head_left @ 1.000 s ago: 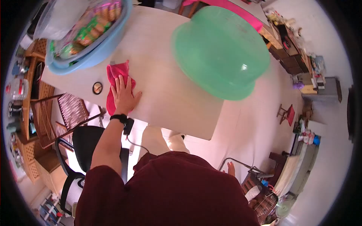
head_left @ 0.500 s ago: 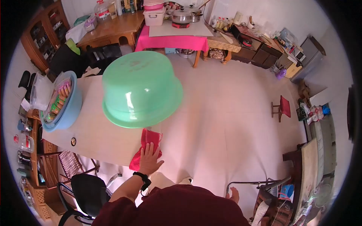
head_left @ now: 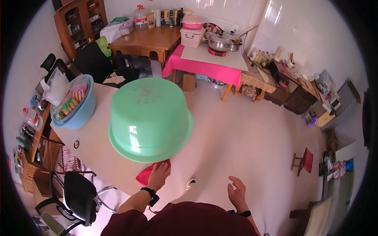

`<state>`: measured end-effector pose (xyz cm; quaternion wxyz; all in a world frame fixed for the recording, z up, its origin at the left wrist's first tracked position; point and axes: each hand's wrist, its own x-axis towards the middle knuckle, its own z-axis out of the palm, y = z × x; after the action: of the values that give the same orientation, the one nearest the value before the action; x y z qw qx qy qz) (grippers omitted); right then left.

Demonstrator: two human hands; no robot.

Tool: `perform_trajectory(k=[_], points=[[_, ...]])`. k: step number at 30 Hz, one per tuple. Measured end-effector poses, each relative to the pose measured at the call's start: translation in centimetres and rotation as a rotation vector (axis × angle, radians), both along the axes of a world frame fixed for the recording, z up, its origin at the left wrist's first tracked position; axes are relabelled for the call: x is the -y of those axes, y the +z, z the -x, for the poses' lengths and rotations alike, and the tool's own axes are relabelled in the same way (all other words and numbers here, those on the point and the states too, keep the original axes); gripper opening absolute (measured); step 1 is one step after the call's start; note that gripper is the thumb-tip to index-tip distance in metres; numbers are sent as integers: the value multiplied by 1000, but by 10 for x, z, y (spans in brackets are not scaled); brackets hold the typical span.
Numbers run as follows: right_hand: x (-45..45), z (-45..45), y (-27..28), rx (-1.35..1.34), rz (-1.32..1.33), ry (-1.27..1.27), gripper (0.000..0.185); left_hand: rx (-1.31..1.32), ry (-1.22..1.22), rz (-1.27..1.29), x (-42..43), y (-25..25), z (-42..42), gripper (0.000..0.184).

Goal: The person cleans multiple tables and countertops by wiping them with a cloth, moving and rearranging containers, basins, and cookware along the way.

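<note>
A green plastic basin (head_left: 151,114) sits upside down at the table's edge, faded marks on its base. Below its rim, a red cloth (head_left: 146,177) lies at the table corner. My left hand (head_left: 158,175) is on this cloth, fingers bent over it, with a black band on the wrist. Over the floor to the right, my right hand (head_left: 237,192) is raised with its fingers apart and holds nothing. At the table's far left, a blue tub (head_left: 87,112) contains packaged food (head_left: 73,103) and a white plastic bag.
A small round black object (head_left: 76,144) lies on the light table (head_left: 98,159). A black office chair (head_left: 80,196) stands at the lower left. Beyond are a pink-covered table (head_left: 202,70) with pots and a wooden desk (head_left: 147,38). A red stool (head_left: 305,161) stands at right.
The view has tilted up and shifted. My right hand has risen from low beside the body into fuller view. My left hand stays on the cloth, its fingers now more bent.
</note>
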<state>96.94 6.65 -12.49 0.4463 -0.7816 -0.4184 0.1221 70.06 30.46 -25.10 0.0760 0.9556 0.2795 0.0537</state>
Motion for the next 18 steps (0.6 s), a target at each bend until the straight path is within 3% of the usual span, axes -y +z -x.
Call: perform_trajectory(k=[1, 3, 4, 7, 9, 11, 13, 14, 16, 18], points=[[-10, -13, 3, -59, 57, 35, 25, 14, -44, 100, 2, -4, -14, 36], [-25, -39, 3, -126, 158, 93, 26, 196, 71, 548, 7, 16, -65, 32], [-35, -56, 1, -186, 243, 140, 27, 323, 30, 552, 5, 19, -92, 28], [-50, -104, -24, -289, 490, 255, 27, 281, 193, 1044, -11, 101, -179, 26], [-65, -125, -22, -382, 565, 323, 33, 590, 12, 1033, -17, 105, -227, 24], [-88, -147, -18, -467, 627, 382, 40, 590, -105, 1117, -32, 135, -267, 29], [-120, -166, -5, -881, 378, 305, 47, 671, -92, 1268, -46, 150, -303, 29], [-137, -178, 0, -880, 389, 323, 47, 682, -73, 1263, -53, 157, -320, 29], [-171, -206, 10, -1103, 18, 401, 46, 852, 144, 1848, -68, 167, -352, 28], [-202, -241, 23, -1167, -151, 381, 42, 876, 163, 1806, -86, 161, -387, 29]])
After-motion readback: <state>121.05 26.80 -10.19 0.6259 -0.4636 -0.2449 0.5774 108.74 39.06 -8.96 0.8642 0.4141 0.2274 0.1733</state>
